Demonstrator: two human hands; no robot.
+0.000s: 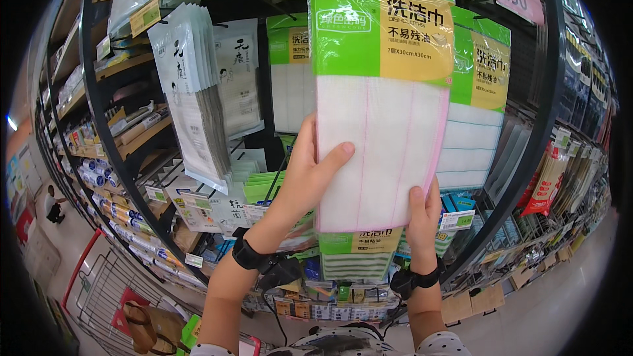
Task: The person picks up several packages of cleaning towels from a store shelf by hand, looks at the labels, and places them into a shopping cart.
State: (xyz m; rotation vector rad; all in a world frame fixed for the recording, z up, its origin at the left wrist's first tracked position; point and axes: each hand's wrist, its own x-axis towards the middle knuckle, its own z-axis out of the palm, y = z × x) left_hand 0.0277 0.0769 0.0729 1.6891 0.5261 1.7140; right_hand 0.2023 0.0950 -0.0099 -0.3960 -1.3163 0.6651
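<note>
A large pack of white dishcloths [383, 153] with pink stitching and a green-and-yellow header hangs upright before me, its top at a hook with a price tag. My left hand [314, 168] grips its left edge, thumb across the front and fingers hidden behind. At the lower right edge, my right hand [423, 215] pinches the pack between thumb and fingers. Just behind to the right hangs a similar pack with blue stitching [470, 143]. Another dishcloth pack [292, 89] shows partly at the left, and a green-striped cloth pack [356, 263] is below.
Grey cloth packs [190, 99] hang on hooks to the left. Black rack posts [524, 158] flank the display. A shopping cart [106, 284] holding a brown bag [156, 326] stands lower left. Farther off, a person [54, 205] crouches in the aisle. Red-wrapped goods [544, 180] hang at right.
</note>
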